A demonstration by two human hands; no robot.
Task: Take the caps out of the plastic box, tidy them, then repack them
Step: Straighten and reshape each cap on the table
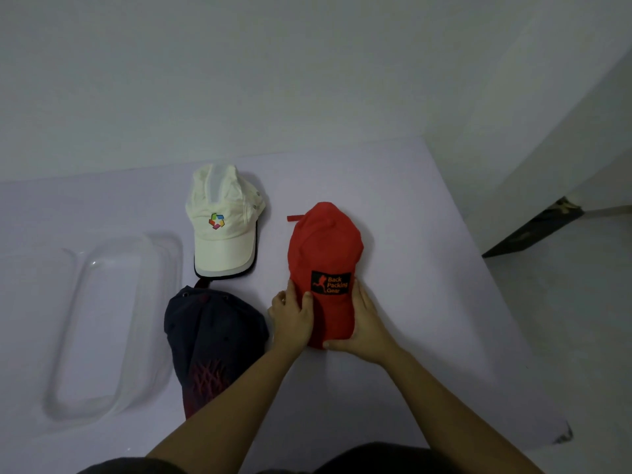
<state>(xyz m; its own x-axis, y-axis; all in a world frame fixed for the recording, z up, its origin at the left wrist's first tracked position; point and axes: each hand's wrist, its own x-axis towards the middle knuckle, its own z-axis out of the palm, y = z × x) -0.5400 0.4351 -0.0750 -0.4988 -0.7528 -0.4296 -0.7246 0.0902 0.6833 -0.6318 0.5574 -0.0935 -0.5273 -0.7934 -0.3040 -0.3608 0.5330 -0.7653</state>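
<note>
Red cap with a "Back Packing Gear" patch lies on the lavender bench. Its near end is clasped from both sides: left grip curled with its thumb on top, right grip wrapped round the edge. White cap, navy cap and clear plastic box lie to its left.

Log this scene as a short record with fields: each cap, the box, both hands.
red cap: on the table, rightmost cap, black patch facing up
left hand: grips the red cap's left side, thumb on top
right hand: grips the red cap's right side, near the brim end
white cap: farther back, no hand on it
navy cap: between the plastic box and the red cap, no hand on it
plastic box: clear, at left; no cap visible inside
</note>
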